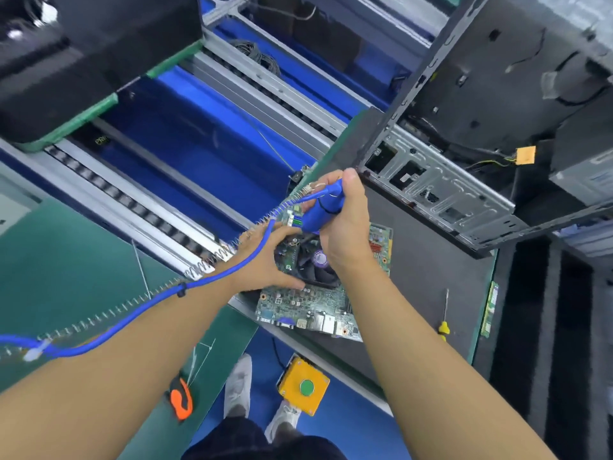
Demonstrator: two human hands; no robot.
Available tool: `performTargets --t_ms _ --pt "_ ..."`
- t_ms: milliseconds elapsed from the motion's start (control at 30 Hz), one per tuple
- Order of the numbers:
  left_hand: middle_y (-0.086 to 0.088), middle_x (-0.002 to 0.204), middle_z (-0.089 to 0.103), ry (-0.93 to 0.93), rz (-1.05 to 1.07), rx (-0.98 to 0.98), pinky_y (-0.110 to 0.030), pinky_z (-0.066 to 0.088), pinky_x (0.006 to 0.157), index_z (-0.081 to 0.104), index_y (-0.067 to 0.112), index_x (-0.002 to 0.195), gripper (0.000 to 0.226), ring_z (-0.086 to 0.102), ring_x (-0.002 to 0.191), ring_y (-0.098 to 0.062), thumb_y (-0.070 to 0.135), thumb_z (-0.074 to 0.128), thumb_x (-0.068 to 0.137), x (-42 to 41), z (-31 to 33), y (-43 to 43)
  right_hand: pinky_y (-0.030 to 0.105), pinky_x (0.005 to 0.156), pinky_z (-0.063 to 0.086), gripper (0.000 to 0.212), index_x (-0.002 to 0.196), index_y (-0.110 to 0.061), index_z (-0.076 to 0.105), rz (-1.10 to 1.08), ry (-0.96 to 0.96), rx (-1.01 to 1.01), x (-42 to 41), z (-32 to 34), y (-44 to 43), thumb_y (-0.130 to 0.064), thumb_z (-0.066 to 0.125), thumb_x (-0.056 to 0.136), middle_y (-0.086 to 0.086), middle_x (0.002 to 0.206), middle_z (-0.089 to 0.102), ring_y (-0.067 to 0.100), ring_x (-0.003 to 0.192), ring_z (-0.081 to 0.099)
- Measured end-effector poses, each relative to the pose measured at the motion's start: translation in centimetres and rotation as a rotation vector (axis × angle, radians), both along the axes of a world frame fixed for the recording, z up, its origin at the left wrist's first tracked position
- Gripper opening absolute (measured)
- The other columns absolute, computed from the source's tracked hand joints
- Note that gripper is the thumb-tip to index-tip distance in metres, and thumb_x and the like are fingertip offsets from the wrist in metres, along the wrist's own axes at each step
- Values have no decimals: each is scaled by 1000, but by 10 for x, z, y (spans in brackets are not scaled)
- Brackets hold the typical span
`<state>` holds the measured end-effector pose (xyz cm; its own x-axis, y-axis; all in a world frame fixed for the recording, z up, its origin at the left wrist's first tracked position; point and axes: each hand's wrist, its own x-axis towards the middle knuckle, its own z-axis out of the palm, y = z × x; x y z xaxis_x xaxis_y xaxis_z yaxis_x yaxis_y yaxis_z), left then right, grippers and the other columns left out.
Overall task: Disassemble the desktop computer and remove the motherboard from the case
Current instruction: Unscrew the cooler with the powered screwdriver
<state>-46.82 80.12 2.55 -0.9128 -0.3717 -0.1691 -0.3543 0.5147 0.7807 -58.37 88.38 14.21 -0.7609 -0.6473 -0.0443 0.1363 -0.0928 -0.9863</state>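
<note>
Lying flat on the dark-matted counter (414, 277), just in front of the open grey steel computer case (464, 194), the green rectangular motherboard (298, 307) is out of its chassis, port row towards the person. The right hand (345, 220) has its fingers clenched round a blue corded electric screwdriver (318, 210), whose tip is aimed down at the black cooler fan (315, 263) on the board; whether the bit is seated cannot be told. The left hand (265, 260) lies released and spread, thumb and fingers bracing the board beside the cooler. A yellow-handled screwdriver (444, 323) and a narrow green memory stick (490, 310) lie apart to the right. The board is probably light and stiff but fragile, with raised components and pins, and weighted towards the cooler. It is best taken by its bare edges, kept level and not flexed.
</note>
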Motion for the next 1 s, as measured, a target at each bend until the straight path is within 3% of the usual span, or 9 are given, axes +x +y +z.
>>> performTargets --t_ms 100,167,267,333,400,500,700,933,1000 --pt "62 117 7 16 30 80 -27 23 95 21 80 122 100 20 103 16 87 73 36 4 -5 0 36 63 40 32 61 -30 55 10 11 45 2 -8 -6 -51 46 83 -1 62 57 25 61 46" --pt "64 115 5 26 45 105 -21 23 93 24 77 125 102 21 103 19 89 72 35 3 -5 0 40 63 39 32 62 -29 56 18 30 86 2 -13 -6 -51 45 82 0 63 58 26 62 45" --pt "63 112 7 30 37 133 -25 26 97 25 77 123 101 22 109 16 88 73 34 0 -5 -1 42 61 38 33 65 -29 57 18 55 109 2 -18 -4 -50 42 85 -2 64 59 30 64 44" --pt "67 114 5 57 20 134 -26 28 96 26 75 124 100 22 109 24 82 76 38 1 -4 -2 43 61 39 34 66 -31 58 8 65 108 0 -19 -3 -51 40 86 -4 63 60 31 64 45" --pt "59 119 14 46 21 132 -32 30 101 26 78 123 99 23 121 16 81 77 39 2 -4 -2 46 60 40 35 66 -31 59 3 79 112 -1 -19 -3 -52 39 87 -4 63 60 31 63 46" --pt "25 139 26 -10 31 128 -49 23 117 25 72 128 103 22 143 -11 83 74 38 2 -6 -1 52 57 40 36 67 -33 59 5 77 96 -1 -18 -4 -53 39 88 -4 61 59 30 62 47" --pt "22 142 26 -16 42 178 -50 24 118 29 58 139 111 19 143 -5 79 77 41 2 -6 -1 44 65 38 33 65 -29 57 4 60 109 2 -16 -7 -51 41 84 -1 61 57 27 63 45" --pt "24 136 29 10 33 154 -43 17 119 39 46 144 106 17 139 4 62 88 51 2 -3 0 32 55 29 44 73 -3 46 43 42 128 9 -5 -9 -47 45 78 33 68 27 33 60 29" --pt "28 134 34 47 44 149 -39 19 118 45 38 143 102 17 136 6 54 91 54 1 -1 1 22 49 30 49 75 3 43 106 85 162 13 -5 -10 -45 45 79 23 61 33 22 55 32"
